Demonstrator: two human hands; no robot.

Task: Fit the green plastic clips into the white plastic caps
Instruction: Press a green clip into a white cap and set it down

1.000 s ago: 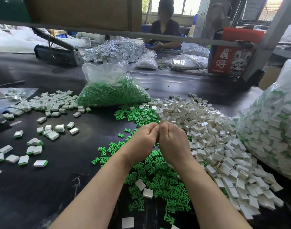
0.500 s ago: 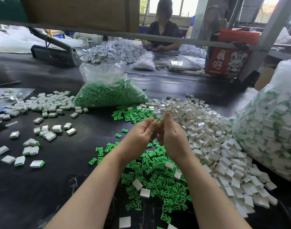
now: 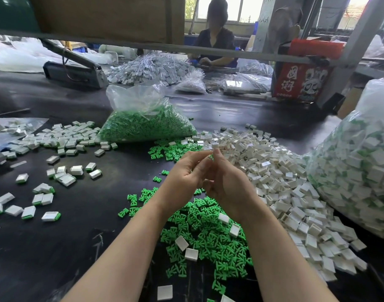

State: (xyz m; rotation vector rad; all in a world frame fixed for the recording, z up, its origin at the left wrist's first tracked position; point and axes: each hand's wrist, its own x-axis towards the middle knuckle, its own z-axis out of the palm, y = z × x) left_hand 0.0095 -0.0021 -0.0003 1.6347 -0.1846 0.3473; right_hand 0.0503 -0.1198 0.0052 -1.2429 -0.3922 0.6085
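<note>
We record a black work table (image 3: 56, 247) carrying loose stock on every side of the hands. A clear bag of green clips (image 3: 146, 125) lies beyond them. A very large clear bag of assembled pieces (image 3: 358, 171) stands at the right edge, hard against the heap of white caps (image 3: 280, 184). Finished caps with green ends (image 3: 50, 216) lie scattered at left, well apart from the hands. A second person (image 3: 215, 40) sits at the far side, behind a horizontal metal bar (image 3: 208, 50) that crosses the view.

The loose green clips (image 3: 208, 234) form a heap directly under the wrists; both forearms cover part of it. We count five stray white caps on or just beside that heap. The clips and caps in the heaps are too many to count and lie in all directions, with no common axis.

The left hand (image 3: 184, 182) and right hand (image 3: 226, 184) are raised together above the clips, fingertips meeting near the edge of the white heap. The fingers are curled as if pinching, but whatever is between them is hidden; we cannot tell what is held, nor which way it points.
</note>
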